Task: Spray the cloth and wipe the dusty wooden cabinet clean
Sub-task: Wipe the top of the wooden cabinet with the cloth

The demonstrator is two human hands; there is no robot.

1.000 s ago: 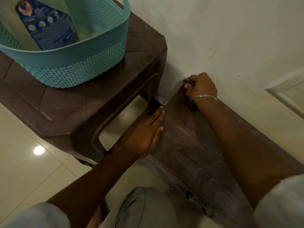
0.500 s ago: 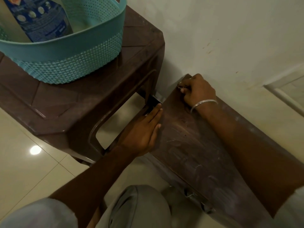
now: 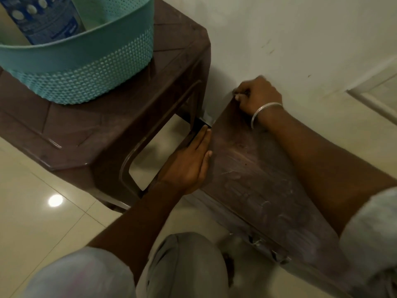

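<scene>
A low wooden cabinet [image 3: 253, 175] stands against the wall, its dark top streaked with pale dust. My right hand [image 3: 257, 95], with a metal bangle on the wrist, is fisted at the top's far left corner by the wall. Only a small dark bit of what seems to be the cloth [image 3: 241, 94] shows between the fingers. My left hand [image 3: 189, 166] lies flat along the cabinet's left edge, fingers straight and together, holding nothing. No spray bottle is in view.
A brown plastic stool [image 3: 103, 125] stands close on the cabinet's left, with a teal basket [image 3: 81, 69] on it holding a blue packet [image 3: 49, 18]. A metal latch [image 3: 257, 241] sits on the cabinet front. My knee [image 3: 187, 265] is at the bottom, over glossy floor tiles [image 3: 43, 222].
My right fist has shifted slightly at the far corner of the cabinet top. My left hand has stayed on the left edge. The view has tilted a little.
</scene>
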